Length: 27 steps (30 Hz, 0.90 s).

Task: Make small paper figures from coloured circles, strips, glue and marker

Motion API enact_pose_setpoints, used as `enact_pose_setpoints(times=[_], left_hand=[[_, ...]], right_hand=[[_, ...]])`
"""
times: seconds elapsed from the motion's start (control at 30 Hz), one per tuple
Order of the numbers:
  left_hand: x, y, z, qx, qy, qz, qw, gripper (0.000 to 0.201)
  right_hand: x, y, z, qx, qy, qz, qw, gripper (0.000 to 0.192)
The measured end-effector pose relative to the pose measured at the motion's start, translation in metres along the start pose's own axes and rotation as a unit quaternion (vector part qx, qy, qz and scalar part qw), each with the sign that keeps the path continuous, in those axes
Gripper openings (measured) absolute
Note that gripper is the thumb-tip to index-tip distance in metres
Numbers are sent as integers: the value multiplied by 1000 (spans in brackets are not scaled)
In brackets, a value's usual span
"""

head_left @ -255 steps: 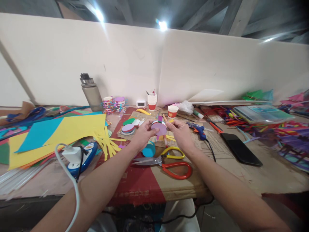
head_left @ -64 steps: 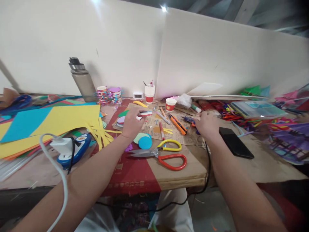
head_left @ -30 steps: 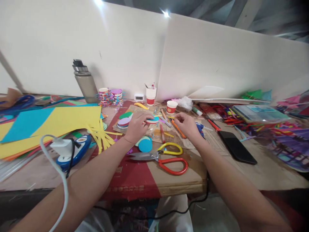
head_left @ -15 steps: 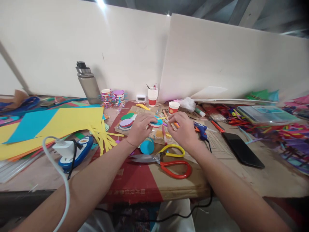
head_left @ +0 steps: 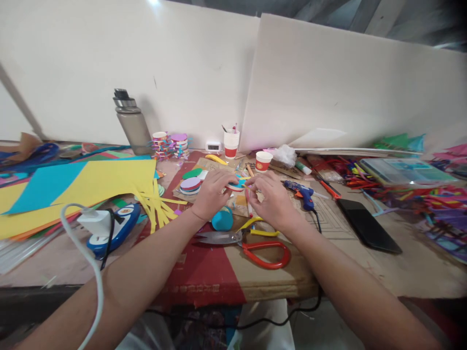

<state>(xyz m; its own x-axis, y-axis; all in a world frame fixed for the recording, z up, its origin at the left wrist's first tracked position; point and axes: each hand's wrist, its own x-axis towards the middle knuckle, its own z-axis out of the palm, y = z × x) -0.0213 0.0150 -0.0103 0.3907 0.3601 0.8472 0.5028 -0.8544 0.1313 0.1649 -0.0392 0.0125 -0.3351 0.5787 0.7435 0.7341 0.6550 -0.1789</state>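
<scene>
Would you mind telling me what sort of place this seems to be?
Probably a craft workbench: coloured paper sheets, red-handled scissors and a blue glue gun lie across the table.

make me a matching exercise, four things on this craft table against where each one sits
Things:
1. water bottle
2. black phone
3. scissors
4. white charger

Places:
A. right of the glue gun
B. near edge, just below the right hand
C. far back by the wall, left
D. front left, on the blue object

Pairs: 1-C, 2-A, 3-B, 4-D
</scene>
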Motion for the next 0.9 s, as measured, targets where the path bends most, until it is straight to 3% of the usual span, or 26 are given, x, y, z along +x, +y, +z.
enact_pose_setpoints(times=[0.17, 0.47, 0.57, 0.63, 0.73, 0.9], left_hand=[[0, 0, 1, -4, -4, -3, 1000, 21], [0, 2, -1, -4, -22, 1, 1000, 24], [1, 5, -2, -29, -31, -35, 998, 24], [1, 6, -1, -70, -35, -97, 992, 19], [1, 7, 3, -176, -42, -224, 958, 18], [1, 7, 11, -392, -49, -364, 843, 32]], right_hand=[[-1, 1, 3, -11, 18, -25, 999, 23], [-1, 0, 0, -53, -24, -7, 998, 15], [1, -2, -3, -33, -33, 19, 999, 18], [2, -3, -4, 2, -19, 41, 999, 23], [3, 1, -6, 65, 12, 86, 994, 37], [1, 15, -2, 118, 0, 163, 979, 37]])
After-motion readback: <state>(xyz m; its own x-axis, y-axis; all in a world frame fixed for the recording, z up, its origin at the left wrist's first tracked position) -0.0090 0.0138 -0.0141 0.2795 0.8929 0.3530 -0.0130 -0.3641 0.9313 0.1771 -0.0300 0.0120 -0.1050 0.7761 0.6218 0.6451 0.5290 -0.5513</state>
